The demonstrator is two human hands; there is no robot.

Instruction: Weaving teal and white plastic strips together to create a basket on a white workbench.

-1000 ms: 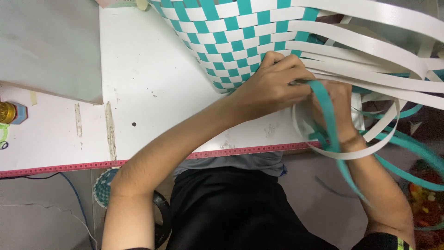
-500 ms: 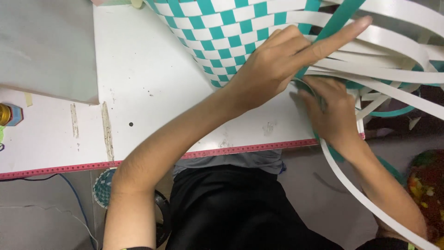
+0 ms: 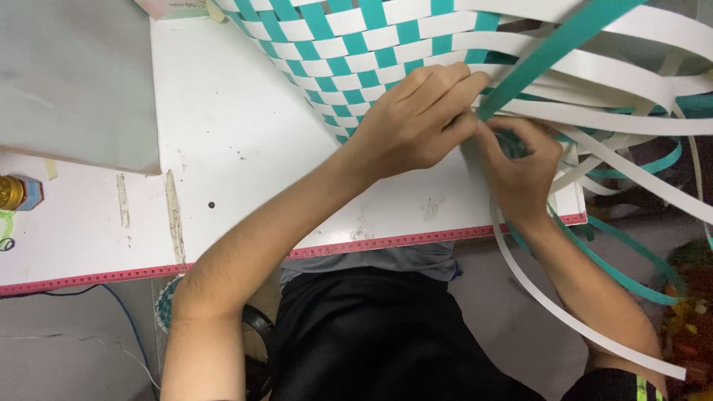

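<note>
A half-woven basket (image 3: pixel 349 44) of teal and white plastic strips lies on its side on the white table (image 3: pixel 245 156). My left hand (image 3: pixel 416 122) presses on the woven edge, its fingers pinching a teal strip (image 3: pixel 564 44) that runs up to the right. My right hand (image 3: pixel 520 167) is just below and to the right, fingers curled on the same teal strip where it meets the weave. Loose white strips (image 3: pixel 609 119) fan out to the right and hang past the table edge.
A grey board (image 3: pixel 74 82) covers the table's left part. A pink ruler strip (image 3: pixel 111 276) runs along the front edge. A small gold and blue object (image 3: pixel 18 193) sits at far left. Cables (image 3: pixel 126 319) and a woven item lie on the floor below.
My left hand has drawn its outstretched finger back and closed on the teal strip. My right hand has moved up to meet it at the weave edge. The view has shifted slightly.
</note>
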